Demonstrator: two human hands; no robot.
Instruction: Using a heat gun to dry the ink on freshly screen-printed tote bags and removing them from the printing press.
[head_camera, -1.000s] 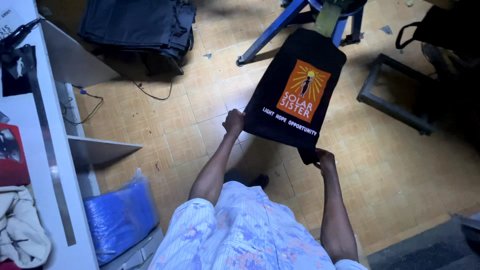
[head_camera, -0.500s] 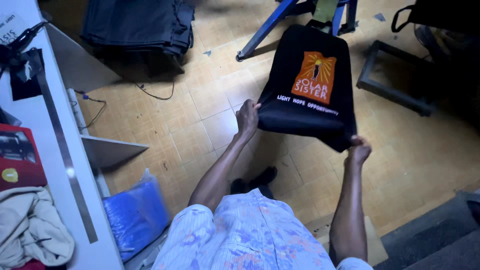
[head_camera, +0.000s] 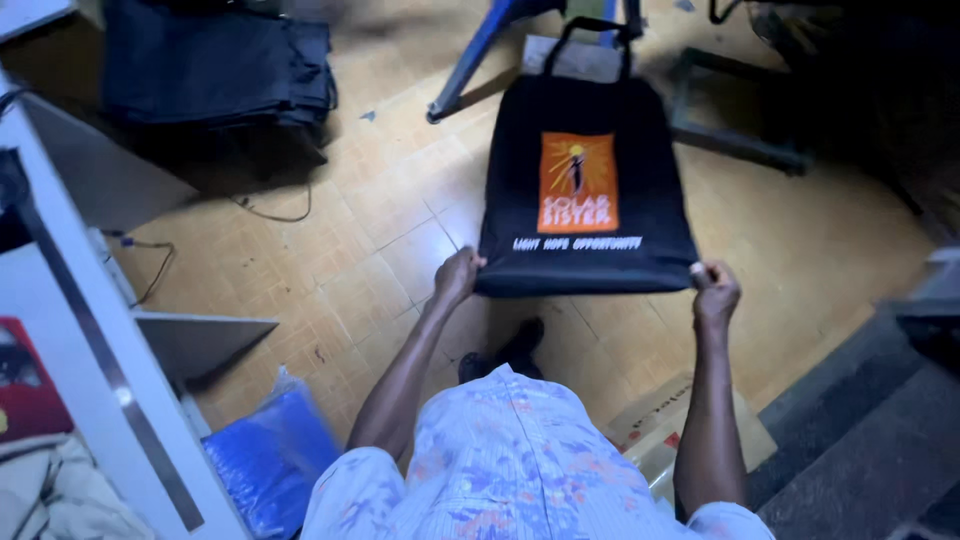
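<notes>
I hold a black cloth tote bag (head_camera: 585, 130) with an orange printed panel stretched flat in front of me above the tiled floor. My left hand (head_camera: 459, 274) grips its near left bottom corner. My right hand (head_camera: 714, 290) grips its near right bottom corner. The bag's handles (head_camera: 597, 30) point away from me. Both arms reach forward from my patterned light-blue shirt.
A stack of black fabric (head_camera: 215, 65) lies on the floor at far left. A white table with a shelf (head_camera: 90, 350) runs along the left, a blue plastic package (head_camera: 265, 455) beneath it. Blue stand legs (head_camera: 475, 55) and a dark frame (head_camera: 740, 140) stand behind the bag. A cardboard box (head_camera: 665, 425) sits beside my right arm.
The bag has swung from a tilt to square in front of me, and my hands have spread apart to its two bottom corners, pulling it flat.
</notes>
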